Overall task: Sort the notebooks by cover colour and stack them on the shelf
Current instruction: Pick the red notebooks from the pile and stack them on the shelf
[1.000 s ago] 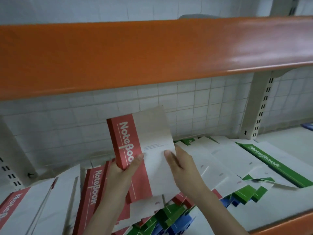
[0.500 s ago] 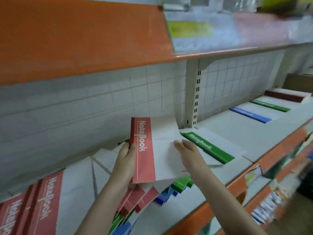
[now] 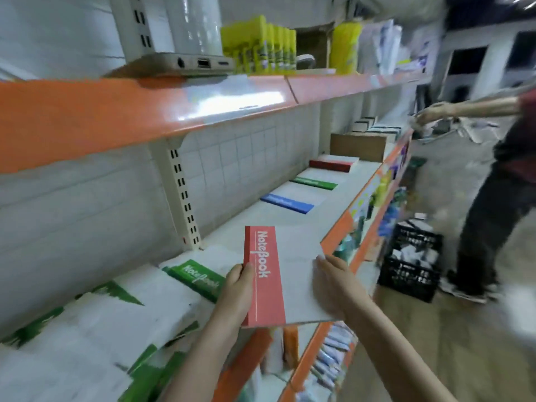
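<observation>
A red-spined notebook [image 3: 265, 274] with a white cover is held over the front edge of the shelf [image 3: 255, 219]. My left hand [image 3: 236, 291] grips its red spine edge, thumb on top. My right hand [image 3: 333, 282] holds its right edge. Farther along the shelf lie three sorted stacks: a blue notebook stack [image 3: 287, 203], a green notebook stack [image 3: 314, 182] and a red notebook stack [image 3: 333, 163]. At the lower left, a loose heap of green-spined notebooks [image 3: 191, 277] covers the shelf.
A cardboard box [image 3: 359, 146] stands past the red stack. Above is an orange-edged shelf [image 3: 116, 111] with yellow bottles [image 3: 261, 44]. Another person [image 3: 499, 175] stands in the aisle at right beside a black crate [image 3: 409, 259].
The view has swung right along the shelf. Both hands have carried the red notebook away from the mixed pile, out over the shelf's front edge.
</observation>
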